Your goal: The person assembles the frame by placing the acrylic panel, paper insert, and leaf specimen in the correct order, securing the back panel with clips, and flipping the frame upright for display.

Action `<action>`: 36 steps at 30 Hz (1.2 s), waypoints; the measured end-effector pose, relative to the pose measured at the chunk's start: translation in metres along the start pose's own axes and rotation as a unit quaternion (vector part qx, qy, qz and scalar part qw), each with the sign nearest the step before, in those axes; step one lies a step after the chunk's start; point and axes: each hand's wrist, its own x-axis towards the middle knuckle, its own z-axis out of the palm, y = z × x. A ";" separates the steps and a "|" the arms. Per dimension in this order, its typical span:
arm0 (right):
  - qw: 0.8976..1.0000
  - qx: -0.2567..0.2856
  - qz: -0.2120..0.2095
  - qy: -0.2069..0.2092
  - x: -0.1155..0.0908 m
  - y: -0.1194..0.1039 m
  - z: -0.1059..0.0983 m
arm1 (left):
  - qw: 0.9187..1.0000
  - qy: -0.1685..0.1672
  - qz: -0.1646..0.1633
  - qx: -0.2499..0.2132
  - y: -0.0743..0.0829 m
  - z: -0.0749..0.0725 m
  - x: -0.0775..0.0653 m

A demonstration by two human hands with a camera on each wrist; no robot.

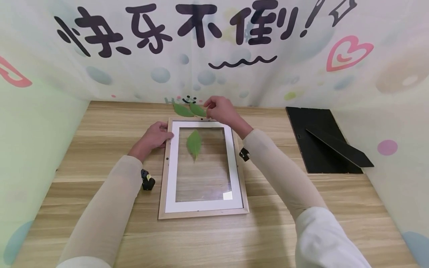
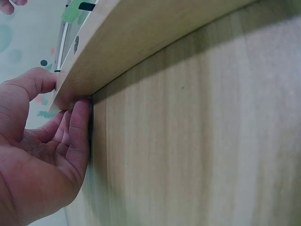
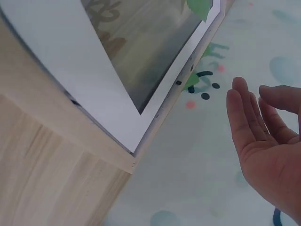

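A light wooden picture frame (image 1: 161, 193) with a white mat (image 1: 170, 178) around a clear pane lies on the table. On the pane rests a single green leaf (image 1: 194, 144), toward the upper left. My left hand (image 1: 153, 136) holds the frame's left side near the far corner; in the left wrist view its thumb (image 2: 40, 81) presses the upper edge, fingers curled against the side. Past the far edge lie two more green leaves (image 1: 182, 110). Over that edge, beside the leaves, hovers my right hand (image 1: 221, 109), with nothing between its loosely bent fingers (image 3: 241, 117) in the right wrist view.
A black backing board (image 1: 321, 149) with its stand leg (image 1: 338, 147) raised lies at the right of the wooden table (image 1: 94, 149). A printed curtain (image 1: 191, 74) closes off the back and sides. Small black wrist cameras (image 1: 147, 180) hang below the sleeves.
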 end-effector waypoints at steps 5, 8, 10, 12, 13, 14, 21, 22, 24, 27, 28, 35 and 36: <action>0.999 0.030 0.022 0.005 0.013 0.007 0.000 | 1.000 0.001 0.002 0.001 -0.001 -0.001 0.001; 0.997 0.065 0.041 0.013 0.019 0.012 0.000 | 1.000 0.000 0.003 -0.001 -0.003 0.000 0.003; 0.995 0.085 0.052 0.022 0.021 0.014 -0.001 | 1.000 0.000 0.004 -0.004 -0.003 0.000 0.004; 0.993 0.097 0.063 0.029 0.024 0.017 -0.001 | 1.000 0.001 0.005 -0.003 -0.003 0.001 0.005; 0.992 0.101 0.068 0.031 0.025 0.019 0.000 | 1.000 0.002 0.005 -0.003 -0.004 0.001 0.005; 0.991 0.104 0.073 0.033 0.026 0.020 0.000 | 1.000 0.003 0.005 -0.002 -0.004 0.001 0.005; 0.987 0.104 0.113 0.046 0.032 0.026 0.000 | 1.000 0.003 0.015 -0.006 -0.006 0.001 0.007; 0.987 0.103 0.117 0.047 0.033 0.027 0.000 | 1.000 0.004 0.014 -0.007 -0.006 0.001 0.007; 0.986 0.098 0.124 0.047 0.035 0.029 0.000 | 1.000 0.004 0.012 -0.007 -0.005 0.001 0.006; 0.985 0.095 0.133 0.047 0.038 0.034 0.000 | 1.000 0.005 0.011 -0.004 -0.004 0.001 0.005; 0.985 0.093 0.137 0.046 0.038 0.035 0.000 | 1.000 0.006 0.011 -0.003 -0.004 0.001 0.004; 0.983 0.080 0.160 0.033 0.043 0.044 0.001 | 1.000 0.005 0.008 0.000 -0.002 0.001 0.003; 0.983 0.075 0.162 0.033 0.044 0.045 0.001 | 1.000 0.005 0.007 0.000 -0.002 0.000 0.002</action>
